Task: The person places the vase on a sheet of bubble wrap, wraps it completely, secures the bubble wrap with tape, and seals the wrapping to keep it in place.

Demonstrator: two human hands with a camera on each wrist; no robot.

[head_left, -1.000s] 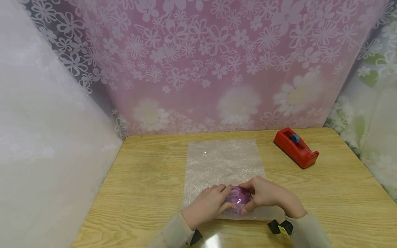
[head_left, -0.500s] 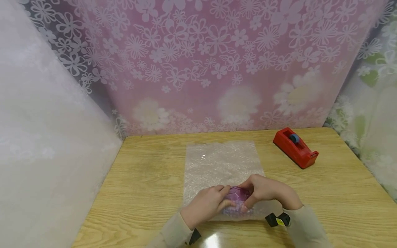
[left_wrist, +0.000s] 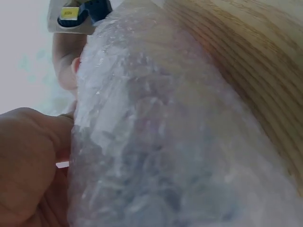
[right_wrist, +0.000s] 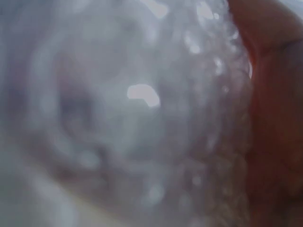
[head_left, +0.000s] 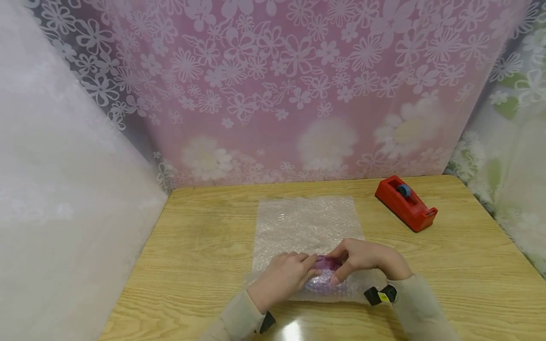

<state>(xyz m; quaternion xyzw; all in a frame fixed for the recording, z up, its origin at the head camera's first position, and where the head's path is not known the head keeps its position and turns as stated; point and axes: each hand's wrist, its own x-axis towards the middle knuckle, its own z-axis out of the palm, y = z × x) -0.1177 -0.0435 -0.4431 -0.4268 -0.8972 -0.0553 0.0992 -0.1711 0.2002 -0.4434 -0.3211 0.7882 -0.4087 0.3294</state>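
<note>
A shiny purple object (head_left: 326, 263) lies at the near end of a bubble wrap sheet (head_left: 307, 222). The near edge of the sheet is folded up over its front, leaving the purple top showing. From the left, my left hand (head_left: 283, 277) grips the object and the wrap, thumb at the front and fingers over the top. On the other side my right hand (head_left: 362, 255) pinches the fold against the object with its thumb. The left wrist view is filled by bubble wrap (left_wrist: 151, 118) beside the left hand (left_wrist: 23, 165). Close blurred bubble wrap (right_wrist: 142, 132) hides most of the right wrist view.
A red tape dispenser (head_left: 405, 203) with a blue-cored roll stands at the back right of the wooden table (head_left: 204, 246). Flowered curtains (head_left: 264, 94) hang behind and at the sides. A black wrist camera (head_left: 377, 296) sits below the right wrist.
The near edge of the bubble wrap has come up and over the purple object, covering more of it. The right hand has shifted slightly left and away from the body; the left hand barely moved.
</note>
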